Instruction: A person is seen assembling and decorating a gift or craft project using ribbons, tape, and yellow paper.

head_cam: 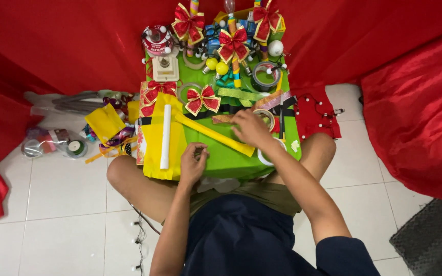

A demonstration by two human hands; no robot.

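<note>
Hands worked over a green board (231, 158) resting on the sitter's crossed legs. Left hand (194, 162) lay at the near edge, fingers curled in on something too small to identify. Right hand (250, 128) pressed down beside a tape roll (267, 118), whether grasping it I cannot tell. Yellow rolled tube (213, 134) ran diagonally between the hands (white rolled tube (166, 135) lay apart on yellow paper (152, 148)). Red-gold bow (202, 99) sat just beyond.

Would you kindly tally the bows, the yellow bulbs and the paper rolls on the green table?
Red-and-gold bows: 5
Yellow bulbs: 2
Paper rolls: 2, white roll and yellow roll
Total: 9
</note>
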